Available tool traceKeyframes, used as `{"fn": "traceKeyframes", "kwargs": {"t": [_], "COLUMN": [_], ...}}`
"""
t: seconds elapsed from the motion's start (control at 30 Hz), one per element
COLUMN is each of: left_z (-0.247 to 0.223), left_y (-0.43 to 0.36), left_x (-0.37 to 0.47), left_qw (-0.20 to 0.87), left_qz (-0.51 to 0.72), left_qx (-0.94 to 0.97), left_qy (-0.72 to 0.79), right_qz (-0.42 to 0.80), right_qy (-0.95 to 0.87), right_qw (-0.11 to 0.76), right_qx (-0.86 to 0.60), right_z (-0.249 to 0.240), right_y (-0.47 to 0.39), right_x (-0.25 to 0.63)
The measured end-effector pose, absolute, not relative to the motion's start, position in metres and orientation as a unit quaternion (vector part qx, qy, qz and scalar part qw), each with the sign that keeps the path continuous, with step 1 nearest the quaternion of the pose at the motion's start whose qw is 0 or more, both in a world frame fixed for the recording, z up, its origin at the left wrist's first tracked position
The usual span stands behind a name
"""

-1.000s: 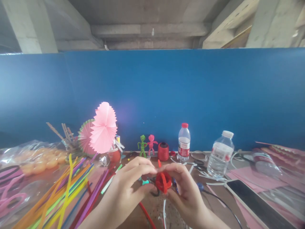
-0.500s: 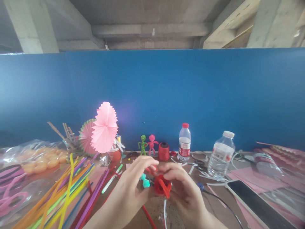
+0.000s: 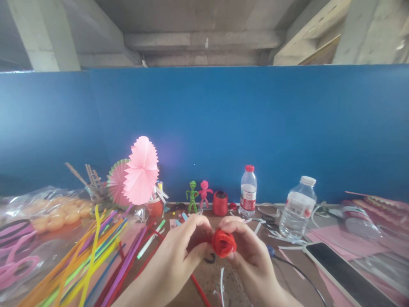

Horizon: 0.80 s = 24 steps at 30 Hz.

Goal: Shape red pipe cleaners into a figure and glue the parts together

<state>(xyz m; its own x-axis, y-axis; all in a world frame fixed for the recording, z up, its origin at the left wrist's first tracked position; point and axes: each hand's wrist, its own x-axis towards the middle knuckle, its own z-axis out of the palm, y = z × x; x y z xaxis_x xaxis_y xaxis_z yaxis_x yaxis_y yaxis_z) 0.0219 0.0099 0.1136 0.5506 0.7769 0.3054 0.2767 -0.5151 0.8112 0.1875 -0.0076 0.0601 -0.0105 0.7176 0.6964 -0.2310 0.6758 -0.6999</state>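
A red coil of fuzzy stems (image 3: 224, 243), rounded like a rosette, is held up between both hands above the brown table. My right hand (image 3: 251, 251) grips its right side, fingers curled over the top and thumb below. My left hand (image 3: 182, 249) is closed at its left side, fingertips and thumb pressing near the edge. Behind the hands stand a green figure (image 3: 192, 197), a pink figure (image 3: 204, 194) and a red spool (image 3: 220, 203).
Colourful fuzzy stems (image 3: 86, 256) spread over the left, near pink scissors (image 3: 19, 260). Pink paper fans (image 3: 142, 172) stand behind. Two water bottles (image 3: 248, 194) and a phone (image 3: 347, 273) are on the right. A blue partition (image 3: 204, 128) rises behind the table.
The red coil has turned and risen slightly, with its loose end no longer showing. My hands have closed in on it. The turquoise piece by my left hand is now hidden.
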Motion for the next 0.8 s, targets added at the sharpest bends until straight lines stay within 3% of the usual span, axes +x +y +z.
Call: {"fn": "traceKeyframes", "kwargs": {"t": [0.17, 0.53, 0.8], "left_z": [0.110, 0.110, 0.110], "left_y": [0.010, 0.009, 0.009], "left_x": [0.018, 0.013, 0.012], "left_qw": [0.369, 0.127, 0.049], "left_qz": [0.354, 0.386, 0.402], "left_qx": [0.805, 0.875, 0.873], "left_qy": [0.302, 0.263, 0.273], "right_qz": [0.351, 0.123, 0.219], "right_qy": [-0.620, -0.730, -0.726], "right_qw": [0.668, 0.613, 0.598], "right_qx": [-0.214, -0.277, -0.261], "right_z": [0.062, 0.069, 0.066], "right_y": [-0.007, -0.010, -0.011], "right_x": [0.190, 0.197, 0.199]}}
